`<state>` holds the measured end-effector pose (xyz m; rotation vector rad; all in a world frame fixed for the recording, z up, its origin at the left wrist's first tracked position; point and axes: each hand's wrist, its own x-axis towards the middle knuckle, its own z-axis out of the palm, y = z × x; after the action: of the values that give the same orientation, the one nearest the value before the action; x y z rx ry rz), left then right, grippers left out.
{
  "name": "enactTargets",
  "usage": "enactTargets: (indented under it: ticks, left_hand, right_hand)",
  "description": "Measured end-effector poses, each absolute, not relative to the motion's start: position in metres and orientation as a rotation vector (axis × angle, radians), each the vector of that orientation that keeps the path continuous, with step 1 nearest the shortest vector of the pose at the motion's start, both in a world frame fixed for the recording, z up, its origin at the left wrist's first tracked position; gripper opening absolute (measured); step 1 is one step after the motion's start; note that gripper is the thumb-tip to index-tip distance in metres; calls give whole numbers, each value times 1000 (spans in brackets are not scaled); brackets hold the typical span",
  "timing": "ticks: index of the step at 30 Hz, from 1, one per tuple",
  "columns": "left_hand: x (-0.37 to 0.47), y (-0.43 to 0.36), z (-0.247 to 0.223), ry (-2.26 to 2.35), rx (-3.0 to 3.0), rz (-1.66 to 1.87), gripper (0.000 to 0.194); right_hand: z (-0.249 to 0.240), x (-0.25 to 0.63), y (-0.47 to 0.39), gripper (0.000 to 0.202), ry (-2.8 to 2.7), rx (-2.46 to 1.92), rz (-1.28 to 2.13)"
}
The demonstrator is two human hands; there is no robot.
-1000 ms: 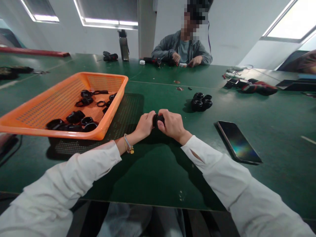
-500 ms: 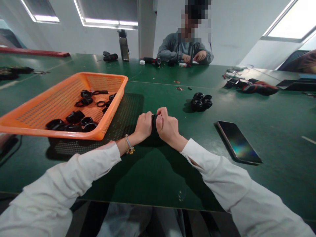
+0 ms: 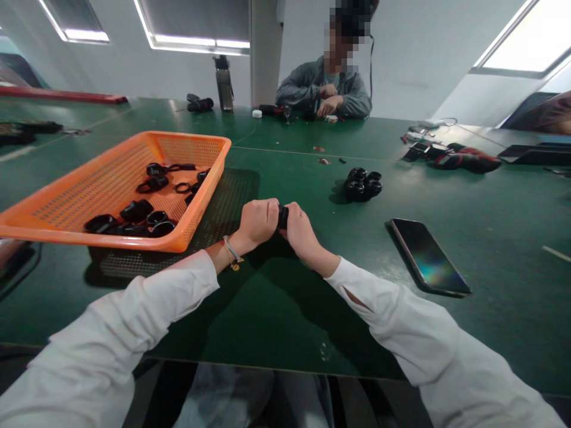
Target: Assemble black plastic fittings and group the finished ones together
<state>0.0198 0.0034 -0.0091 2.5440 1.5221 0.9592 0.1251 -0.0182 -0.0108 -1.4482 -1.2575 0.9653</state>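
Left hand [image 3: 259, 222] and right hand [image 3: 301, 230] gripping black part [image 3: 282, 217] between them; right grip just shifted. Orange basket [image 3: 80, 184] beside left hand.

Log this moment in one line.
left hand: grip on black part | right hand: same part | orange basket: black pieces inside | phone: on table

A workshop or assembly room is being shown: a long green table [image 3: 276, 321] is being shared with a co-worker [image 3: 325, 89], and black ring-shaped parts [image 3: 154, 223] are being kept in an orange perforated basket [image 3: 178, 241].
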Motion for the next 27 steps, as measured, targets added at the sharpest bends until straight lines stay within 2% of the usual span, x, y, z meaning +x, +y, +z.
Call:
enactTargets:
  ticks: [5,8,11,14,19,23,27]
  left_hand:
    - [18,4,-7,1520,2611,941,45]
    - [18,4,-7,1497,2579,969,43]
    - [20,3,-7,1457,2415,1075,40]
    - [24,2,-8,1397,2175,1187,35]
    - [30,4,-8,1384,1828,1070,34]
    - [31,2,-6,1461,1893,924,33]
    - [30,-2,-9,1600,2146,919,32]
  right_hand:
    - [4,119,-21,30,-965,-1529,1263]
    - [4,119,-21,31,-977,-1498,1317]
    - [-4,125,-17,26,-1154,-1398,1156]
    - [-11,133,-14,23,-1385,-1390,848]
    - [-13,146,-13,21,-1770,-1358,312]
    - [-12,150,-15,25,-1914,-1369,154]
    - [-12,146,-18,25,-1881,-1414,140]
